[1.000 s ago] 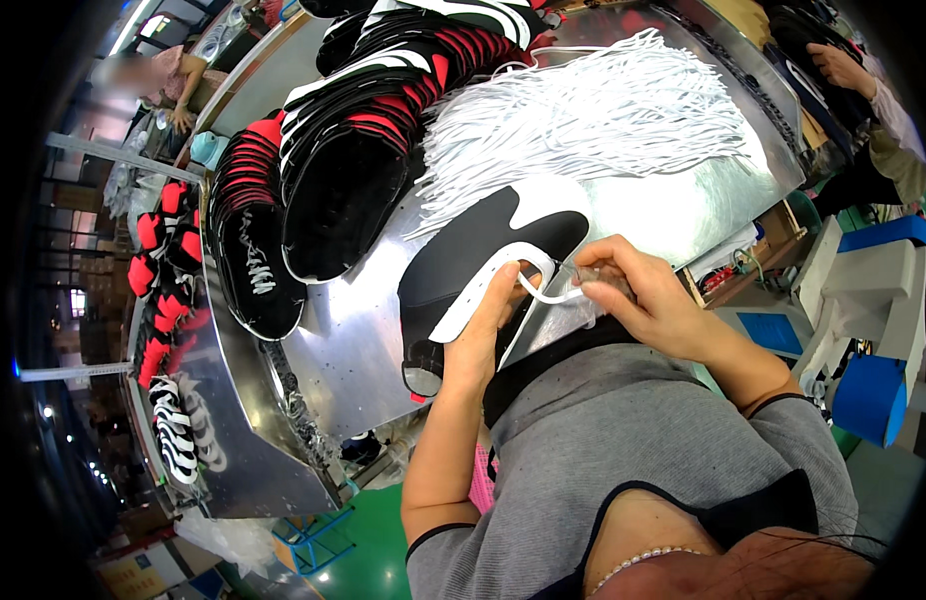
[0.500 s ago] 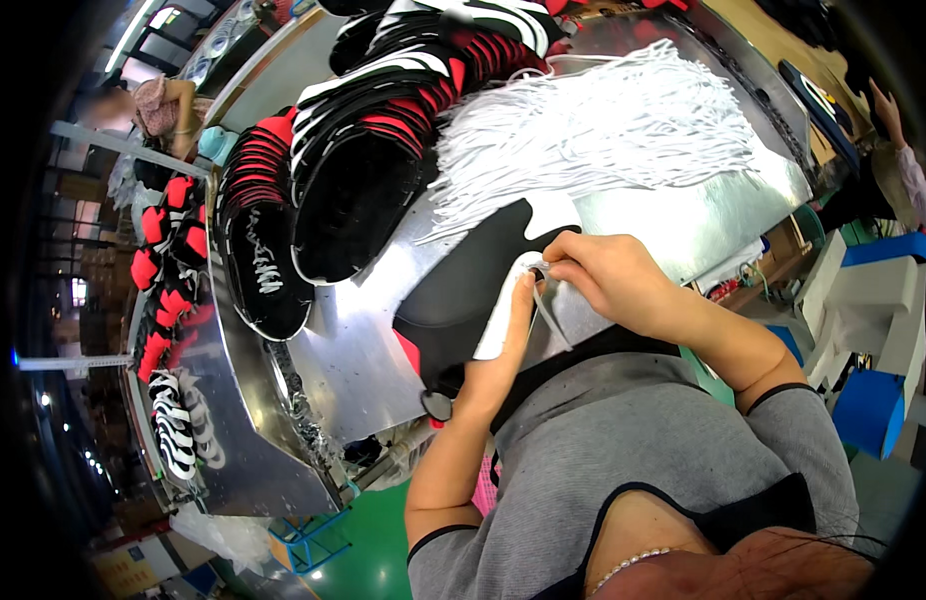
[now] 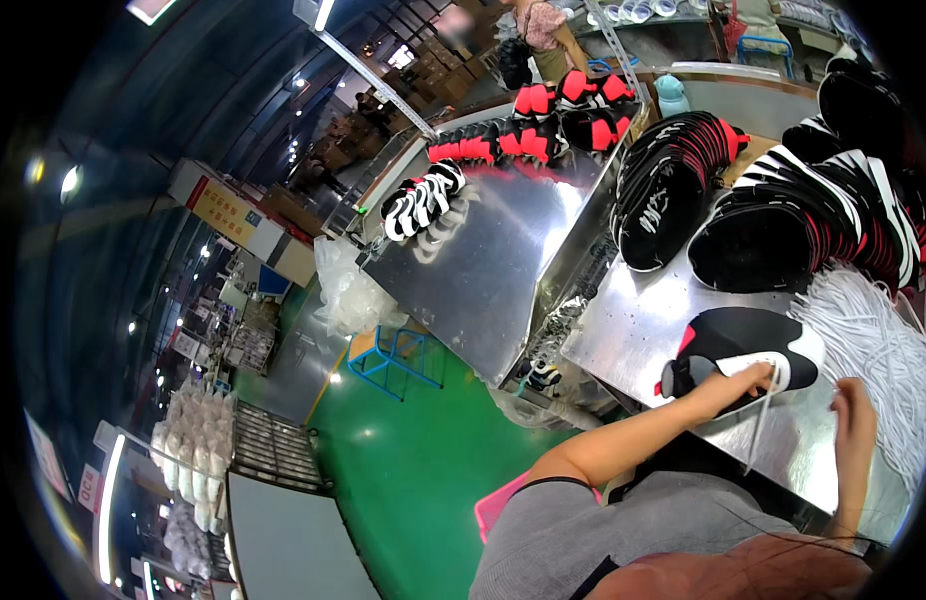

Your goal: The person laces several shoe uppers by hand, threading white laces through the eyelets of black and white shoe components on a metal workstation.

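We find the left hand (image 3: 748, 380) resting on a black, white and red shoe upper (image 3: 743, 345), which lies flat on the metal tabletop (image 3: 643, 310) at about four o'clock in the view. Its fingers (image 3: 761, 372) are narrowly closed on a white lace (image 3: 761, 420) at the upper's near edge. The lace hangs from that grip toward six o'clock. The right hand (image 3: 853, 425) stands just beside, at four o'clock, apart from the upper; we cannot tell whether its fingers hold anything. A heap of white laces (image 3: 883, 340) lies just behind the right hand. Stacks of black and white uppers (image 3: 803, 220) sit at two o'clock. A further row of red and black uppers (image 3: 543, 125) rests on a second steel surface (image 3: 473, 280) at twelve o'clock.
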`<state>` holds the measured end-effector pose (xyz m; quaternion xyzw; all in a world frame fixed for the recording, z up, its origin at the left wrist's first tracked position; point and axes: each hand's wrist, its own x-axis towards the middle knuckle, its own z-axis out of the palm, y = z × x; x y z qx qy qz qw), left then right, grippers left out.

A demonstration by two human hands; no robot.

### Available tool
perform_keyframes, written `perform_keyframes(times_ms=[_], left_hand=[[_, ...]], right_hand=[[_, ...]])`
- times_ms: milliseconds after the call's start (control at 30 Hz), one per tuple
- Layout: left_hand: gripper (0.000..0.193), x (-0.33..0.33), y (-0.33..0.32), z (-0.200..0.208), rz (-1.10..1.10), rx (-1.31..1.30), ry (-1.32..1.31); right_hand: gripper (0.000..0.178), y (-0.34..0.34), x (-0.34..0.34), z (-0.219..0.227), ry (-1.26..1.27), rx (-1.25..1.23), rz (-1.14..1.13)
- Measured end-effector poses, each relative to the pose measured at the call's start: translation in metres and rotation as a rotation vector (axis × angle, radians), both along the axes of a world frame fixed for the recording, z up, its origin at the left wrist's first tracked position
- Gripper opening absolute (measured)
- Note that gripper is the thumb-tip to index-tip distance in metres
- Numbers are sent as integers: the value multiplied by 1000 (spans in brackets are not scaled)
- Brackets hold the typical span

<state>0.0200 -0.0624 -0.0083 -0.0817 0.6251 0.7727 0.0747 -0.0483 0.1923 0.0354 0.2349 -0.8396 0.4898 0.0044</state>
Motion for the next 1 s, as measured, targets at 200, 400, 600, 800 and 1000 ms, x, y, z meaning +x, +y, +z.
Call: perform_keyframes(times_ms=[200,400,600,800,1000], left_hand=[[41,-8,23,16,-61,1,53],[37,6,-8,11,-2,-736,498],[38,6,-6,54,-472,-1061,156],[16,3,12,38,-176,-1212,562],[19,-7,23,46,-95,-1120,699]], right_hand=[[42,-1,-21,-4,-585,-339,-10],[29,-13,-13,-25,-468,-493,-88],[21,0,-37,-80,-425,-479,-298],[25,-32,15,-45,-660,-269,36],[18,-36,25,-34,-702,-452,33]])
